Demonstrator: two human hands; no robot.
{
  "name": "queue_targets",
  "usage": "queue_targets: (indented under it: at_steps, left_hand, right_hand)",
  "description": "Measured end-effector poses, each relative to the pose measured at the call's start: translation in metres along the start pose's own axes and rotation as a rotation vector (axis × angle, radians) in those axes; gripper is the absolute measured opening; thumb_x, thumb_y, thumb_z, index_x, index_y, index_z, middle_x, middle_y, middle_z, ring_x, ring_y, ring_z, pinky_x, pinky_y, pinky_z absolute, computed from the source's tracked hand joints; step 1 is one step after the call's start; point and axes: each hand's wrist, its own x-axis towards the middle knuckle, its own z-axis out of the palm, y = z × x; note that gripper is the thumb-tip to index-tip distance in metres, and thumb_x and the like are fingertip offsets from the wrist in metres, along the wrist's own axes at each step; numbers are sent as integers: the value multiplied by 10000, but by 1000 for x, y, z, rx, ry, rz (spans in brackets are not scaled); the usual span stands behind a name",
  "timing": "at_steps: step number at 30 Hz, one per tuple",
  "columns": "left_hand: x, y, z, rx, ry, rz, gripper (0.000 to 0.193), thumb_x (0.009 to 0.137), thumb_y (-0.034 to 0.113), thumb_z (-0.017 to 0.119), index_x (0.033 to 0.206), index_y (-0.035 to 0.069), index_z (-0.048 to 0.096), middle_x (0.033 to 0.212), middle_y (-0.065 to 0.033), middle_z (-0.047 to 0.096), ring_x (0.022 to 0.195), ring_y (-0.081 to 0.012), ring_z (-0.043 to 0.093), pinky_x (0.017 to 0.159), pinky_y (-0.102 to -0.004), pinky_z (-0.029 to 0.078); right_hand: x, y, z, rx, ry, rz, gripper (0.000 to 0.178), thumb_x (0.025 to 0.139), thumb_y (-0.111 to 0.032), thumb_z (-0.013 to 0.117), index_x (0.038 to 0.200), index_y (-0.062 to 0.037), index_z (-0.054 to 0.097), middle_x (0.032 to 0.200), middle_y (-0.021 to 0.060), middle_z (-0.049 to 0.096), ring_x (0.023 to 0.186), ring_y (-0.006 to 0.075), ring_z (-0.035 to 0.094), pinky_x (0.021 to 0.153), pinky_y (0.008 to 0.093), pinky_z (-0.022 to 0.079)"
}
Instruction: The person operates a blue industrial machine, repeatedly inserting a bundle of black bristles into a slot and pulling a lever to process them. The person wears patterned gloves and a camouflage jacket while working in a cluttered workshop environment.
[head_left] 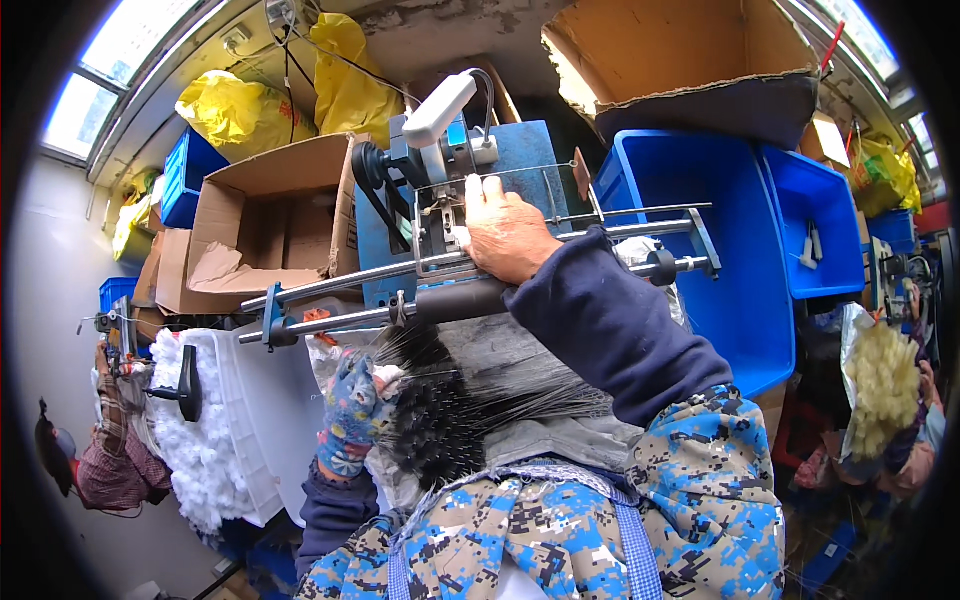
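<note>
My right hand (508, 238), bare, reaches over the blue bench machine (525, 150). Its fingers are bent together at the metal clamp parts (437, 228), by a thin wire; what they grip is hidden. In a patterned fabric glove, my left hand (355, 400) is closed beside a bundle of black-bristled wire brushes (435, 430) on my lap. I cannot make out what it holds. The brushes' thin wire stems (540, 392) fan out to the right over grey cloth. Metal rails with a dark padded roller (460, 302) cross in front of the machine.
An open cardboard box (270, 215) stands left of the machine, blue bins (690, 170) to its right. A larger carton (690, 50) is behind. White fluffy pieces (200, 430) fill a white tray at left. Other people work at both sides, one near pale yellow bristles (882, 385).
</note>
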Motion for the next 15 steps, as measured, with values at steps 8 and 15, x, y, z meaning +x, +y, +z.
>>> queue_targets:
  at_steps: [8,15]
  left_hand:
    - [-13,-7,9,-103,-12,-133,209,707,96,685,914,83,659,827,-126,614,752,-352,589,716,-438,482]
    - [7,1,10,-87,128,-26,243,684,73,709,921,84,656,803,-137,622,745,-340,601,721,-412,490]
  right_hand:
    - [-17,52,-37,-68,73,53,359,711,-184,683,1007,-3,590,1054,145,473,983,297,473,770,415,413]
    - [-1,72,-40,-304,-100,104,141,771,-84,558,856,-80,671,894,96,661,974,243,549,831,460,334]
